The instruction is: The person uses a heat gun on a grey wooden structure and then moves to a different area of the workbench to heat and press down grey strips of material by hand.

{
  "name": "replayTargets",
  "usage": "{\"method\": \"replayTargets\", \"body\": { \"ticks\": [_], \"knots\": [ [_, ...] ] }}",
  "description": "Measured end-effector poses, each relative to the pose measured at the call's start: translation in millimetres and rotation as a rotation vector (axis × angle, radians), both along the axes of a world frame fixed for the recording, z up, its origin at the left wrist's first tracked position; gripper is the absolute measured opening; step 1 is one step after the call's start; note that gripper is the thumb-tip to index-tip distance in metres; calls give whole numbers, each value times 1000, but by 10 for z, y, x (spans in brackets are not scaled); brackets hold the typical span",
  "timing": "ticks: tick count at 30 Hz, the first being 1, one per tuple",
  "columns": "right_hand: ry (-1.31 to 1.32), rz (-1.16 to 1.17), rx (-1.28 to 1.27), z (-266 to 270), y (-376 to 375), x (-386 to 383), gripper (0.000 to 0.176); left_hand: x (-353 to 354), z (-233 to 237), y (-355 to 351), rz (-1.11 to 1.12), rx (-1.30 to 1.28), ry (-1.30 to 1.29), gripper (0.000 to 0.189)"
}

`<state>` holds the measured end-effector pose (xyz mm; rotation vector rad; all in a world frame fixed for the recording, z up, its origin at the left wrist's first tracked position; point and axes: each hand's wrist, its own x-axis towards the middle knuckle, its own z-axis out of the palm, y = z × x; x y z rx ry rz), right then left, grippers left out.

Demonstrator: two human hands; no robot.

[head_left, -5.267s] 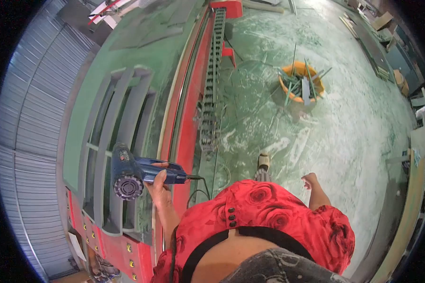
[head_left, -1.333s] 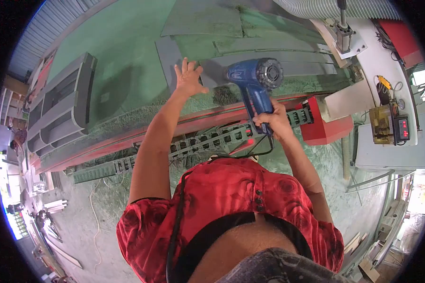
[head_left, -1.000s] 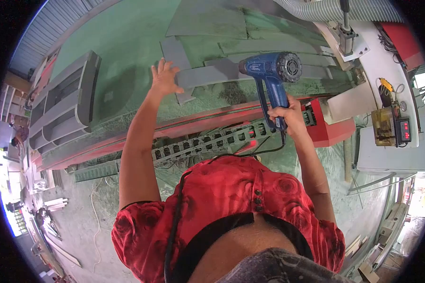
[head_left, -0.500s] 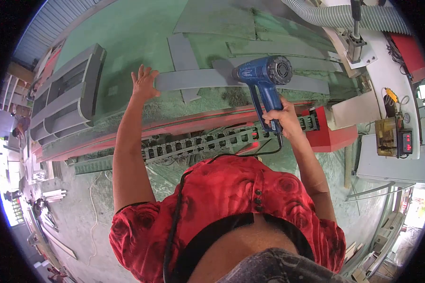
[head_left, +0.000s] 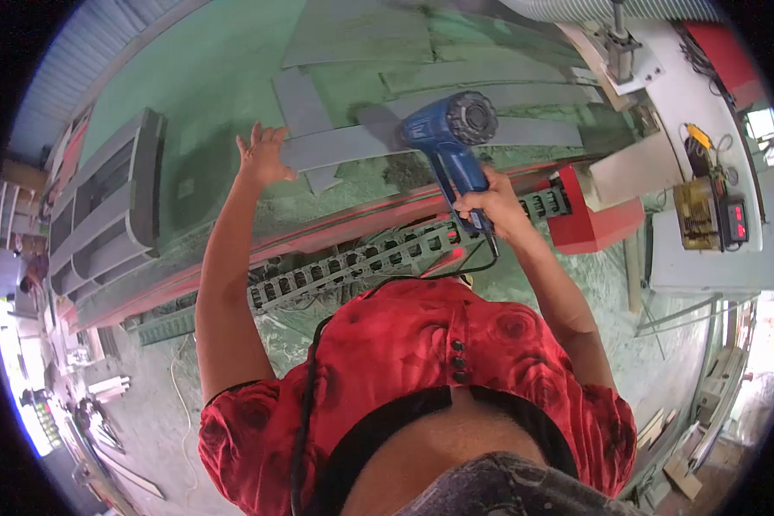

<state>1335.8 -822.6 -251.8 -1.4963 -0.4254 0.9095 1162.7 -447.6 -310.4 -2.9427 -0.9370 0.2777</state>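
My right hand (head_left: 498,209) is wrapped round the handle of a blue heat gun (head_left: 447,129), its nozzle pointing left over a long grey strip (head_left: 340,148). The gun's body hides part of the strip's middle. At the strip's left end is my left hand (head_left: 265,156), fingers spread and the thumb side right against the end. Beneath the long strip, a shorter grey piece (head_left: 304,105) lies crosswise on the green table (head_left: 206,95). A black cord runs from the gun's handle across my body.
A grey slatted frame (head_left: 112,193) lies at the left. More flat grey sheets (head_left: 361,34) are at the back. Along the near edge run a red rail (head_left: 344,211) and a cable chain (head_left: 353,262). On the right stands a controller with a red display (head_left: 736,222).
The view has shifted and turned slightly. Against the crosswise piece, my left hand and the strip's left end sit a little farther right. My right hand still grips the heat gun over the strip.
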Motion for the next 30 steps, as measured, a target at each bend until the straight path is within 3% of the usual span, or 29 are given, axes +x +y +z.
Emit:
{"method": "replayTargets", "body": {
  "ticks": [7,16,30],
  "knots": [
    [-6,-4,-9,23,1,-28,40,282,-243,-262,-147,-157,-182,98],
    [67,-70,0,-13,-101,35,35,386,-233,-349,-64,-162,-171,86],
    [-24,-350,29,-6,-616,502,21,386,-186,-388,-50,-164,-182,85]
  ]
}}
